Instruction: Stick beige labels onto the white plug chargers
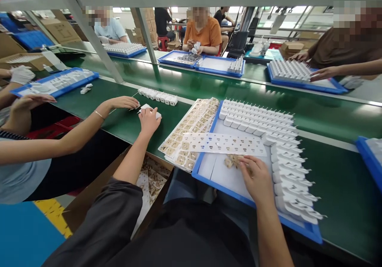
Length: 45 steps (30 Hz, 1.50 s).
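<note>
My left hand (149,120) reaches out to the left over the green belt (209,88) and holds a small white plug housing (147,107). My right hand (256,178) rests in the blue tray (209,175) in front of me, fingers curled on a small pile of brass-coloured metal parts (232,161). Rows of white plug housings (262,119) fill the tray's far and right sides. A perforated white sheet (223,143) lies across the tray, beside a stack of sheets with metal contacts (191,131).
A neighbour's hand (123,102) lies on the belt right beside my left hand. A short row of white housings (158,95) sits on the belt. A cardboard box (149,179) with scrap stands below. Other people work at blue trays across the line.
</note>
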{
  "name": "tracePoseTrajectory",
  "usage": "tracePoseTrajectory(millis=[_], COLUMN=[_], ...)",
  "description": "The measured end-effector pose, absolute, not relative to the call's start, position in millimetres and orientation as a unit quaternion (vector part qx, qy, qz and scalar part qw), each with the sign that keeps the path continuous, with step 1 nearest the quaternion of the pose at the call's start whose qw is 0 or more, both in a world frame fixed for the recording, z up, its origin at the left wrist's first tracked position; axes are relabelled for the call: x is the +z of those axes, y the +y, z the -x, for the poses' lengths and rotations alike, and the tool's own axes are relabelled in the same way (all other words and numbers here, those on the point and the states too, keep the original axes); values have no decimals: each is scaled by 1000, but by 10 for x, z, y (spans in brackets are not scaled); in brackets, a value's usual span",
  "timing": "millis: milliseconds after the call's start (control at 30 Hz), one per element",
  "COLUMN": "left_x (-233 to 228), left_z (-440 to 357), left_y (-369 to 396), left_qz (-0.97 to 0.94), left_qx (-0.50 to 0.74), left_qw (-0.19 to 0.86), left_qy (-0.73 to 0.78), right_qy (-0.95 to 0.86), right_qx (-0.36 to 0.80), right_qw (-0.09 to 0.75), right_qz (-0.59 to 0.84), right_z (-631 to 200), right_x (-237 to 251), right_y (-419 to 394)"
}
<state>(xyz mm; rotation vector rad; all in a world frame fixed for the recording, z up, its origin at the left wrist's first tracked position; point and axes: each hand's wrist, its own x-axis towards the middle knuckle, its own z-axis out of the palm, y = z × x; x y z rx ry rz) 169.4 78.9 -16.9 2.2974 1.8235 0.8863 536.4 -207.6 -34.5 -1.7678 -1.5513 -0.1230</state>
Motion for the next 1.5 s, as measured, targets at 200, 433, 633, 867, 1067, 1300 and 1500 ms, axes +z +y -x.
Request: tracePoseTrajectory(millis=[200,433,633,867,1067,1300,1500], left_x=[-185,-117,41,177,206,201,66], left_z=[-2090,-2232,-2292,-2355,-2359,-2407,-2264], left_y=[326,-77,-299,-496,-576,-606,-314], left_qz=[-842,-828,-716,-524,-504,-483,-583], left_qx=[217,213,267,298,304,304,324], left_qw=[151,290,504,717,736,752,621], left_qy=[470,429,403,350,333,331,413], right_qy=[-611,-642,-706,-694,-720,-723,-649], right_qx=[-62,-48,77,84,31,0,58], right_qw=[395,436,485,508,515,526,599], right_qz=[684,629,510,503,464,448,465], right_z=[-5350,-4990,-4253,-4023,-4081,-4082,-4245], right_x=[-296,-107,52,-7,14,41,100], right_y=[-2081,-2001,-1608,-1363,-1417,-1416,-1697])
